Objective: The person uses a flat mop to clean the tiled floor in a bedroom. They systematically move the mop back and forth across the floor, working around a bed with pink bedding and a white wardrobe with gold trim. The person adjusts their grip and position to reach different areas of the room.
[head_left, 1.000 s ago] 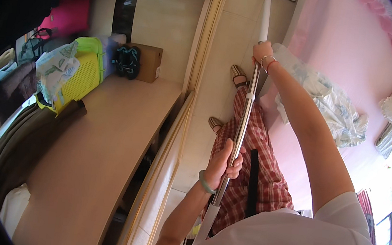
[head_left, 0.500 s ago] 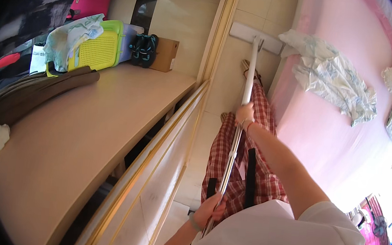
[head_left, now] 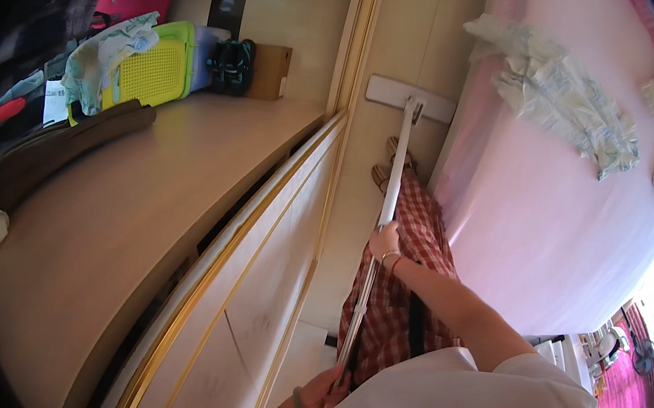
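A flat mop with a long white and silver pole (head_left: pixel 396 171) runs from near my body to the floor ahead. Its white rectangular head (head_left: pixel 387 91) lies flat on the tiles, between the bed and a door frame. My right hand (head_left: pixel 384 242) is wrapped round the middle of the pole, where the white sleeve meets the metal tube. Lower down, my left hand (head_left: pixel 323 389) grips the pole close to my body. Beneath the pole are my legs in red checked trousers (head_left: pixel 421 214) and my feet in slippers (head_left: pixel 392 157).
To the right stands a bed with a pink sheet (head_left: pixel 534 202), a crumpled pale cloth (head_left: pixel 569 102) on it. A sliding door (head_left: pixel 253 300) and a wooden shelf (head_left: pixel 146 185) are at the left. The shelf holds a yellow-green basket (head_left: pixel 154 70), dark shoes (head_left: pixel 232 67) and a cardboard box (head_left: pixel 269 72).
The mop head has been drawn back along the floor toward me. Both hands have come nearer my body with the pole, still gripping it, and my feet show closer together.
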